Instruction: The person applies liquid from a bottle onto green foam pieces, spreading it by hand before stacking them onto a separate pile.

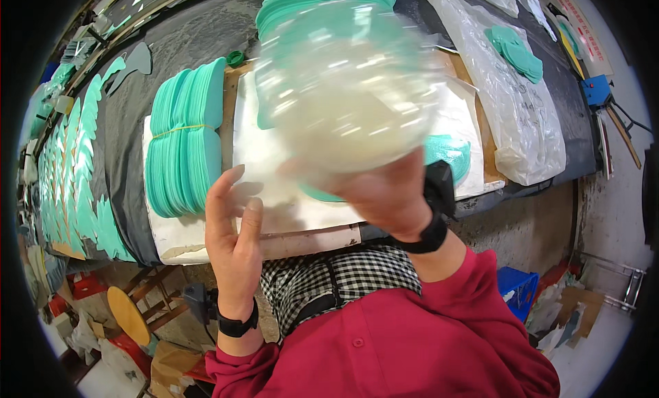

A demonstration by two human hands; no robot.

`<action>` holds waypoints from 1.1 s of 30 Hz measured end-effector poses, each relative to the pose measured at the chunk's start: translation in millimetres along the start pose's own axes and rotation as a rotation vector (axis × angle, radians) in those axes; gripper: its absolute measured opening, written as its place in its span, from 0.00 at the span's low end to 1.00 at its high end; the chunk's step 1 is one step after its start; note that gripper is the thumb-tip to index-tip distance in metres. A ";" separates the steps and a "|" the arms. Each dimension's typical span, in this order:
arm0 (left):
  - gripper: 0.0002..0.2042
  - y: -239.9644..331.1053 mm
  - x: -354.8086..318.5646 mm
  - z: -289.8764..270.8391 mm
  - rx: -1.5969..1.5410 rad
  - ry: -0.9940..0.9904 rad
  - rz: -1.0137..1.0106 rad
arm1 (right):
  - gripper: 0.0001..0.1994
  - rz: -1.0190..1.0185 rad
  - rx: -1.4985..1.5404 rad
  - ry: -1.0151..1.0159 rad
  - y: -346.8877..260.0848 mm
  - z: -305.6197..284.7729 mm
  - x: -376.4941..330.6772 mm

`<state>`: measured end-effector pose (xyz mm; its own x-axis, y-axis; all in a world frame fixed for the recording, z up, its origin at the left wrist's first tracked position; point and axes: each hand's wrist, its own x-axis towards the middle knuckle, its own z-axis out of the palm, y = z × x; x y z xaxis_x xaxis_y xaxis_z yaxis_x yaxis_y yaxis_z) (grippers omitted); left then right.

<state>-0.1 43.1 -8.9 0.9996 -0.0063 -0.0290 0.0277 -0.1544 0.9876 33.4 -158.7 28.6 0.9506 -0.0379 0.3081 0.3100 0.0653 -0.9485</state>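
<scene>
My right hand [388, 199], blurred by motion, grips the near underside of a large clear, round-looking plastic tub [350, 89]. Something pale shows through the tub, but the smear hides what it is. My left hand [237, 237] is open and empty, thumb and fingers apart, over the near left of a white board [309, 213]. Just beyond it stands a stack of thin teal insole-shaped pieces [184, 144] with a yellow band around it. A shiny teal piece [446, 154] lies on the board beside my right wrist, partly hidden.
More stacked teal pieces [322, 0] stand behind the tub. On the right, a clear plastic bag [522, 123] lies with a few teal pieces [513, 51] on it. Teal offcuts [86, 144] cover the left side. A green ring [235, 57] sits behind the banded stack.
</scene>
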 end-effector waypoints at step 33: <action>0.20 10.6 -5.3 -5.9 -0.100 0.029 -0.009 | 0.30 -0.102 0.059 0.130 -3.1 -24.9 6.8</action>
<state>-5.0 47.4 2.7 0.9991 0.0234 -0.0352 0.0365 -0.0549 0.9978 38.5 -184.0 31.8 0.9051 -0.1757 0.3871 0.4091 0.1127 -0.9055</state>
